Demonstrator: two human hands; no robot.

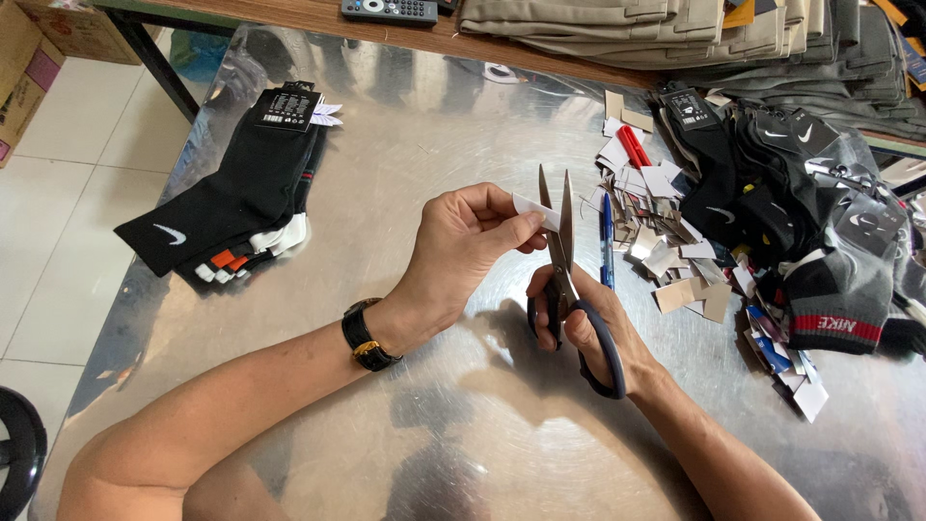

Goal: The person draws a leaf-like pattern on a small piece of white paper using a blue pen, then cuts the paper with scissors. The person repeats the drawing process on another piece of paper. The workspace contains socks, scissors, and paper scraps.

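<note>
My left hand (463,246), with a black and gold wristwatch (365,338) on the wrist, pinches a small white paper tag (533,206) between thumb and fingers. My right hand (588,323) grips dark-handled scissors (561,251) pointing up and away from me. The blades stand slightly apart, right at the tag's edge. Both hands hover over the middle of a shiny metal table (386,174).
A stack of black socks (236,198) with a card label lies at the left. At the right are a heap of cut paper tags (666,241), a blue pen (606,236), a red marker (633,147) and a pile of dark socks (810,212). Folded trousers (675,29) and a remote control (389,11) lie at the back.
</note>
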